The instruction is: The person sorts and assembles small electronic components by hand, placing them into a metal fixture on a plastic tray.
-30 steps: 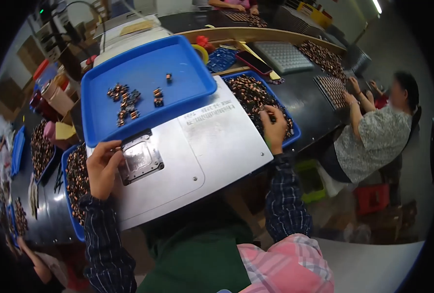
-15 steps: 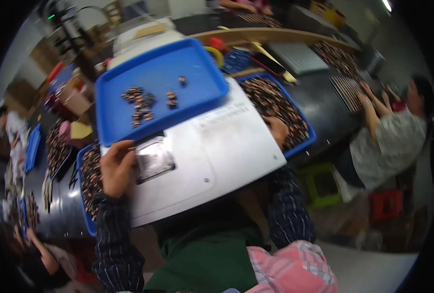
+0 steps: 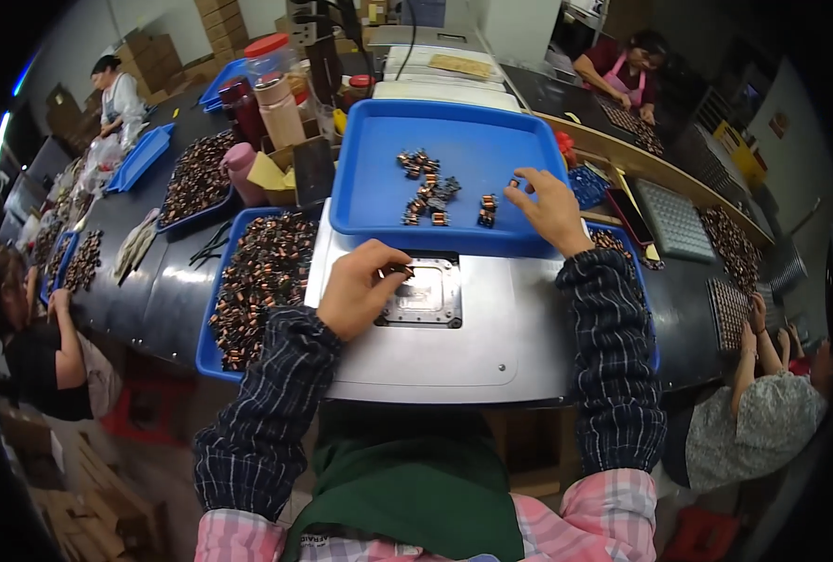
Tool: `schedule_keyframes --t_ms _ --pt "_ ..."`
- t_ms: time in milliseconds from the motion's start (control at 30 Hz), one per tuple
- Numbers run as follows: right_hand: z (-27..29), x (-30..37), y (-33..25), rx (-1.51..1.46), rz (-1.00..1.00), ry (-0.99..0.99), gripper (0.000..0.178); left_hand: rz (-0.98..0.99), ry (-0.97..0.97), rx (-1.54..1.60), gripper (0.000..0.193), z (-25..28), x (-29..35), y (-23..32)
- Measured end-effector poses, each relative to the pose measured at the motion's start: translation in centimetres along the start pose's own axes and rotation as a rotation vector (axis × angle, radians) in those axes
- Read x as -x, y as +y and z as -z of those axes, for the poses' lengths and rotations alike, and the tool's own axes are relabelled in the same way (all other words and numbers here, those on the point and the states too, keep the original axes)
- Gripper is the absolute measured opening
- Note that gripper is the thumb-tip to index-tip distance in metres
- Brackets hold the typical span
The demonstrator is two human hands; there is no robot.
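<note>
My left hand [image 3: 360, 288] pinches a small copper-wound coil part [image 3: 403, 272] at the left edge of a square metal fixture [image 3: 428, 294] set into a grey machine plate [image 3: 454, 348]. Over the blue tray [image 3: 370, 192] behind the plate, my right hand [image 3: 550, 208] has its fingertips on a small coil part [image 3: 515, 184]. A loose cluster of coil parts [image 3: 430, 192] lies in the middle of that tray.
A blue bin full of coil parts [image 3: 259, 272] sits left of the plate, another [image 3: 613, 245] at its right. Jars and a pink bottle [image 3: 257, 103] stand behind. Other people work at the far left [image 3: 37, 328], right [image 3: 763, 412] and back [image 3: 627, 66].
My right hand has left the right-hand bin and come onto the blue tray. My left hand stays at the fixture. The view has swung upright.
</note>
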State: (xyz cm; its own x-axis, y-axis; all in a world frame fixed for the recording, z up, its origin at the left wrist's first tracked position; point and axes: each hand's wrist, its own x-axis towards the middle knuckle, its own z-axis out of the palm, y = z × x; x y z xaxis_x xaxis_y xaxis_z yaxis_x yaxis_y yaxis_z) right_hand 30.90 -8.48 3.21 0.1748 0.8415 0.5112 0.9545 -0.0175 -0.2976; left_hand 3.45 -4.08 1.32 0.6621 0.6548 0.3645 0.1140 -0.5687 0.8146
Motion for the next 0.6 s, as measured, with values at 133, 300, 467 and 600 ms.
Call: schedule_keyframes --t_ms 133,300,467,600 --pt "-3.0 -0.8 0.9 -0.041 -0.052 0.072 0.017 -0.026 -0.058 -0.065 0.015 0.2 0.6 0.2" --pt "-3.1 -1.3 -1.4 -0.001 -0.212 -0.016 0.017 -0.218 -0.123 -0.252 0.011 0.6 0.5 -0.9" --pt "-2.9 -1.7 -0.5 0.002 -0.204 -0.008 0.015 -0.285 -0.160 -0.396 0.010 -0.1 0.2 -0.4" --pt "-2.1 -0.9 -2.8 -0.414 -0.132 0.103 0.016 -0.247 -0.145 -0.331 0.010 0.3 0.8 -0.8"
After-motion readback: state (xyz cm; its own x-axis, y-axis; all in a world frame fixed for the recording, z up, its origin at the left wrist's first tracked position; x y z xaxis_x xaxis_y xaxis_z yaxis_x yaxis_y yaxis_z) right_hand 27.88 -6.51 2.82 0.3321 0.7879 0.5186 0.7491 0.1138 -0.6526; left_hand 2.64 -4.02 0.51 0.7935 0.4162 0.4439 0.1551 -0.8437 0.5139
